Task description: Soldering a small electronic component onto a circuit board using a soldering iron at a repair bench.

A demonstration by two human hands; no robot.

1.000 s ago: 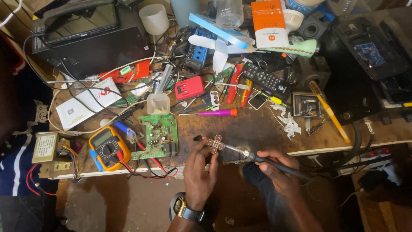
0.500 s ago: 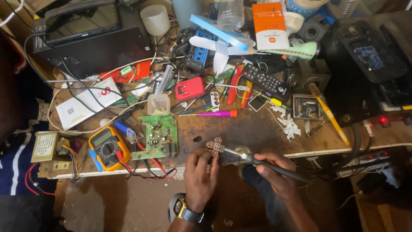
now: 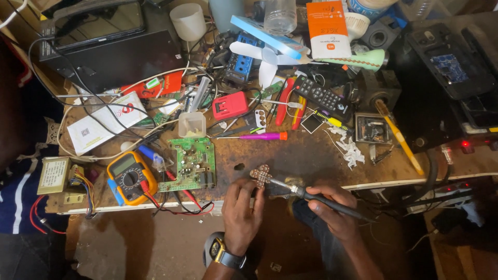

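small plastic box [image 3: 192, 124]: clear little tub sitting just above the green circuit board [image 3: 189, 165], can't tell what's inside
white cup [image 3: 189, 22]: upright near the back of the bench, inside hidden
clear bottle [image 3: 280, 15]: back edge, looks see-through, contents unclear
small board [image 3: 261, 176]: tiny cross-shaped brownish piece dotted with round pads, at the front edge of the workbench [image 3: 311, 155]
left hand [image 3: 241, 213]: fingertips pinching the small board's lower edge, watch on the wrist
right hand [image 3: 332, 205]: clenched around a soldering iron [image 3: 311, 196], its metal tip touching the small board's right side
multimeter [image 3: 130, 176]: yellow, left of the green board, red leads trailing
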